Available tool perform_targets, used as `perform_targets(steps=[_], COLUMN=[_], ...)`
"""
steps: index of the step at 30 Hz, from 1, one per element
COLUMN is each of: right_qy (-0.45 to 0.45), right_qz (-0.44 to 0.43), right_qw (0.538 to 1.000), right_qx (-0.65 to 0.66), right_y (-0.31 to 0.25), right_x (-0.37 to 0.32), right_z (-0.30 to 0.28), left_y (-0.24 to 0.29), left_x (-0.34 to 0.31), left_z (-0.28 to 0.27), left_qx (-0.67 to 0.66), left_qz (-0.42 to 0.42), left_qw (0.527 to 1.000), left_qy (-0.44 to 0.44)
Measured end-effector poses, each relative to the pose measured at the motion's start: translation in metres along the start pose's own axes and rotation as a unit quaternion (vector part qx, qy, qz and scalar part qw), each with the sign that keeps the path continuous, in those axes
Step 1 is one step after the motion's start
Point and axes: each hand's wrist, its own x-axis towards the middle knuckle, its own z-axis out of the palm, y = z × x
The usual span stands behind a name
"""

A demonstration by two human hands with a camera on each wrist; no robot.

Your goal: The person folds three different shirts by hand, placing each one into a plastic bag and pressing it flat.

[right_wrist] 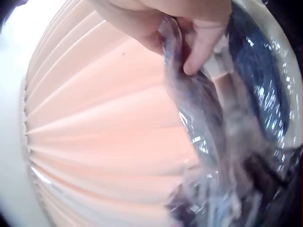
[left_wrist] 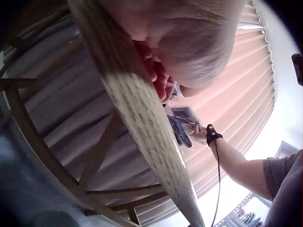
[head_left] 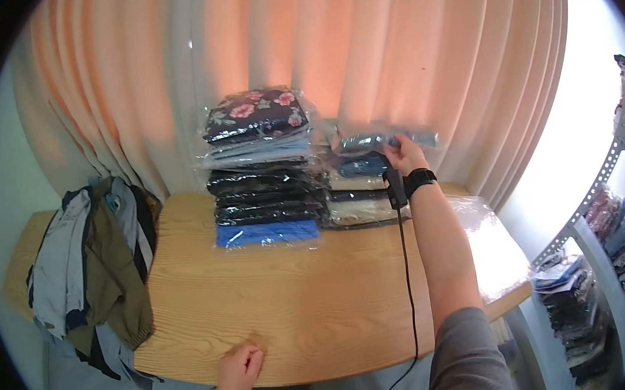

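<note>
The right hand (head_left: pixel 407 157) pinched a packet (head_left: pixel 362 141) by its edge over the shorter pile (head_left: pixel 363 208), seemingly for easy steering; the left hand (head_left: pixel 238 372) lay curled, apparently empty, at the bench's (head_left: pixel 244 293) near edge.

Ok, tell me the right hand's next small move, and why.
I'd probably lower the held packet squarely onto the shorter stack: the right hand pinches it above the pile, and it juts right, past the blue packet beneath.
</note>
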Motion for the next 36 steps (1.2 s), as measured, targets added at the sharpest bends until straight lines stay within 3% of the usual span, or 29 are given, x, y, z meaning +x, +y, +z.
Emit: perform_targets(steps=[2, 4, 5, 7, 13, 15, 16, 18, 20, 22, 27, 29, 33, 36], right_qy=[-0.025, 0.014, -0.007, -0.034, -0.054, -0.057, -0.055, 0.056, 0.016, -0.081, -0.106, -0.101, -0.143, -0.139], right_qz=[0.055, 0.086, 0.051, 0.077, 0.083, 0.173, 0.172, 0.006, 0.037, 0.108, 0.274, 0.334, 0.368, 0.376], right_qw=[0.997, 0.995, 0.997, 0.996, 0.995, 0.980, 0.980, 0.994, 0.994, 0.988, 0.954, 0.935, 0.913, 0.910], right_qx=[-0.047, -0.049, -0.049, -0.043, -0.027, 0.086, 0.085, 0.089, 0.103, 0.079, 0.065, 0.066, 0.099, 0.105], right_y=[0.021, 0.034, 0.038, 0.035, 0.017, 0.009, 0.006, 0.007, 0.018, 0.043, 0.134, 0.157, 0.174, 0.195], right_x=[0.034, 0.046, 0.053, 0.064, 0.030, 0.037, 0.013, -0.045, -0.071, -0.113, -0.206, -0.234, -0.264, -0.250], right_z=[-0.011, -0.009, -0.008, -0.007, -0.015, -0.035, -0.031, -0.034, -0.054, -0.059, -0.059, -0.058, -0.061, -0.091], left_y=[0.001, 0.004, 0.007, 0.009, 0.000, 0.001, 0.001, -0.002, -0.003, -0.004, -0.008, -0.004, -0.027, -0.064], left_x=[0.001, 0.002, 0.001, 0.002, 0.001, 0.001, 0.000, 0.000, 0.001, -0.001, -0.002, 0.001, 0.013, 0.025], left_z=[-0.001, -0.001, -0.001, -0.003, -0.001, -0.001, -0.001, 0.000, 0.002, 0.002, 0.004, -0.006, -0.035, -0.087], left_qx=[-0.001, 0.000, 0.000, 0.003, -0.011, -0.019, -0.021, -0.014, -0.017, -0.019, -0.034, -0.158, -0.275, -0.074], left_qz=[0.036, 0.028, 0.024, 0.016, 0.016, 0.004, 0.004, 0.007, 0.015, 0.022, 0.043, -0.085, -0.125, -0.072], left_qw=[0.999, 1.000, 1.000, 1.000, 1.000, 1.000, 1.000, 1.000, 1.000, 1.000, 0.998, 0.983, 0.953, 0.976], left_qy=[-0.004, -0.002, 0.000, -0.004, -0.009, -0.010, -0.012, -0.008, -0.011, -0.007, 0.038, -0.037, 0.021, 0.192])
